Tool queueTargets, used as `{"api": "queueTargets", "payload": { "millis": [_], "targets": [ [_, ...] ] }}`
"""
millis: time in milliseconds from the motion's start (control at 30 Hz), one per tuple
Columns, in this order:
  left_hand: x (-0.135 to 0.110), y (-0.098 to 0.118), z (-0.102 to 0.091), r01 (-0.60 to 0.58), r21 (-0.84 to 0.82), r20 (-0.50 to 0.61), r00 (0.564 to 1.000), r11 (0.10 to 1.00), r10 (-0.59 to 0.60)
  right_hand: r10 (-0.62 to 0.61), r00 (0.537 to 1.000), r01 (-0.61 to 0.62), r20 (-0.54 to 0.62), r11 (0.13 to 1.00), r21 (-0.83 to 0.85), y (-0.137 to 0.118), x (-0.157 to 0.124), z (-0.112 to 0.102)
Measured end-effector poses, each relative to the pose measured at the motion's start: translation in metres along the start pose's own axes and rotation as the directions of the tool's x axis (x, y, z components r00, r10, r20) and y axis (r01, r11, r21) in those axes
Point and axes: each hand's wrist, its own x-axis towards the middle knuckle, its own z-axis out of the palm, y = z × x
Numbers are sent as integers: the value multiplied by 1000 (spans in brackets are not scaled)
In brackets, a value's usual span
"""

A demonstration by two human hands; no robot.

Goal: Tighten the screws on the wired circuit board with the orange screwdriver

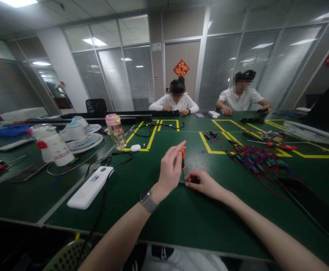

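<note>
My left hand [170, 169] is raised over the green table [164, 222] and closed round the orange handle of a small screwdriver [183, 158], which stands upright with its tip down. My right hand [202, 183] rests on the table just to the right, its fingers pinched on a small dark component [185, 182] under the screwdriver tip. A watch sits on my left wrist.
A white power bank [89, 187] with a black cable lies at the left. Further left stand a white bottle [53, 144], small fans [79, 135] and a pink bottle [115, 131]. A heap of red and blue wired parts [259, 160] lies at the right. Two people sit at the far side.
</note>
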Motion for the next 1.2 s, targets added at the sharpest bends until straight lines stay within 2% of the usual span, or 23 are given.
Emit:
{"api": "queueTargets", "payload": {
  "millis": [200, 400, 567, 767, 967, 1133, 1200],
  "targets": [
    [1, 1, -1, -24, 138, -73, 997, 990, 34, -3, 1000, 3, 2, 1000, 0, 0, 0, 0],
    [0, 2, 0, -37, 29, 3, 999, 999, 37, -1, 1000, 1, 6, 1000, -5, 0, 0, 0],
    [-2, 3, 1, -52, 139, -57, 997, 989, 61, 7, 1000, -7, -4, 1000, -2, 0, -1, -1],
    [-1, 0, 1, -46, 65, -13, 999, 997, 47, 3, 1000, -3, -3, 1000, -1, -1, 0, 0],
    [1, -2, 0, -7, 162, -91, 996, 987, 22, 3, 1000, -3, -7, 1000, 2, 0, -1, -1],
    [0, -2, 0, 7, 75, -25, 1000, 997, -5, 1, 1000, -1, -3, 1000, -8, 0, -1, 0],
    [0, -4, 1, 11, 43, -36, 999, 999, -10, 1, 1000, -1, 2, 1000, -6, 0, -1, 0]
  ]
}}
